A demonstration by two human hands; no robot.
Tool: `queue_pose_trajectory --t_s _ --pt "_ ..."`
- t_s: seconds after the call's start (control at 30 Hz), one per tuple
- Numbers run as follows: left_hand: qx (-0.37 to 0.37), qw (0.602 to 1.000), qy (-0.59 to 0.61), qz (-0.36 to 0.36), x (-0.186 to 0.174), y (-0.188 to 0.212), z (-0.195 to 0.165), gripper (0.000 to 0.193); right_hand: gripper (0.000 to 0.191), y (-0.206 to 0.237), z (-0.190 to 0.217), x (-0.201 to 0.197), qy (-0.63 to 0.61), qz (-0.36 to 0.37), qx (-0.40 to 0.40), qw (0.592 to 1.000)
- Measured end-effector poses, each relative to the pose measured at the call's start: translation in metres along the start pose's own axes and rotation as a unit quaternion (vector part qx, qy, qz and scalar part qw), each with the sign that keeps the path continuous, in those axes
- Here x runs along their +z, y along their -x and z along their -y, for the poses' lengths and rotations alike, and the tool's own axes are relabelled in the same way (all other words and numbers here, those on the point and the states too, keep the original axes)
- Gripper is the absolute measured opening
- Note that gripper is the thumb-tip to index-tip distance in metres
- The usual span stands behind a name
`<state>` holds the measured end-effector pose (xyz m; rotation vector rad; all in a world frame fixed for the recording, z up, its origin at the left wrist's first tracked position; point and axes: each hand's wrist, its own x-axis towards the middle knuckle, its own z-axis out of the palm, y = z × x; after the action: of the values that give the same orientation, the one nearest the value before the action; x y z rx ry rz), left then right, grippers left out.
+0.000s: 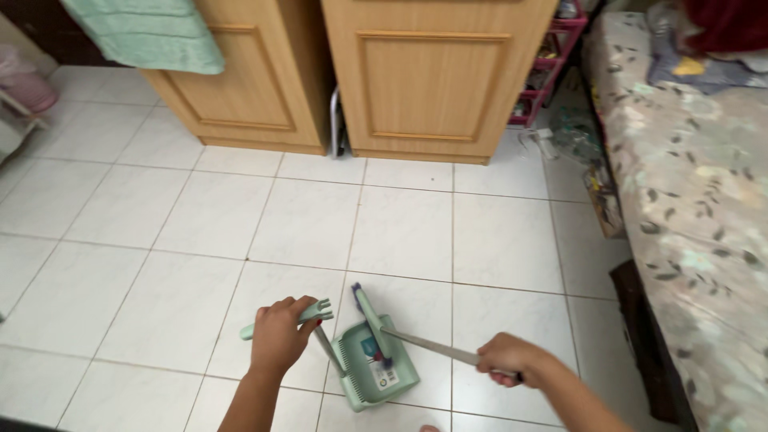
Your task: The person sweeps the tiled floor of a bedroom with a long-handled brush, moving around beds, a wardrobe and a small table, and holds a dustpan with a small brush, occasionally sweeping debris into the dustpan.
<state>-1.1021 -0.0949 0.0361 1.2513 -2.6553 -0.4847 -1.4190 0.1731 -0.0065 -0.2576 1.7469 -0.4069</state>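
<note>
Now the left hand [278,334] grips the dustpan [374,364] handle, pan resting on the floor tiles, while the right hand [506,358] clasps the broom [376,324] stick, bristles inside the pan; sweeping-in looks underway.

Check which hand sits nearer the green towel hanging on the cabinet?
Left. The left hand grips the dustpan handle, below the towel; the right hand holds the broom pole, farther right.

One head-worn camera looks steeply down at the tiled floor [400,232] from standing height (cabinets [432,72] far, bed [696,192] right).
</note>
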Motion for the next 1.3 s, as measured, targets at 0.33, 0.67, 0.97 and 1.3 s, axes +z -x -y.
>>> queue_pose_trajectory --t_s 0.33,0.67,0.97,1.3 --pt "-0.033 0.998 0.043 -0.025 -0.021 -0.047 0.075 0.026 0.014 -0.04 0.1 -0.032 0.013 -0.105 -0.018 0.994" --pt "-0.07 0.996 0.052 -0.025 -0.09 -0.114 0.191 0.027 0.007 -0.169 0.108 0.027 -0.15 -0.139 0.069 0.976" --pt "-0.094 0.992 0.004 -0.089 -0.116 -0.183 0.263 0.023 0.026 -0.223 0.201 0.025 -0.331 -0.182 0.166 0.911" --pt "-0.168 0.977 -0.059 -0.116 -0.082 -0.29 0.342 0.031 0.016 -0.326 0.349 -0.044 -0.261 -0.197 0.101 0.94"
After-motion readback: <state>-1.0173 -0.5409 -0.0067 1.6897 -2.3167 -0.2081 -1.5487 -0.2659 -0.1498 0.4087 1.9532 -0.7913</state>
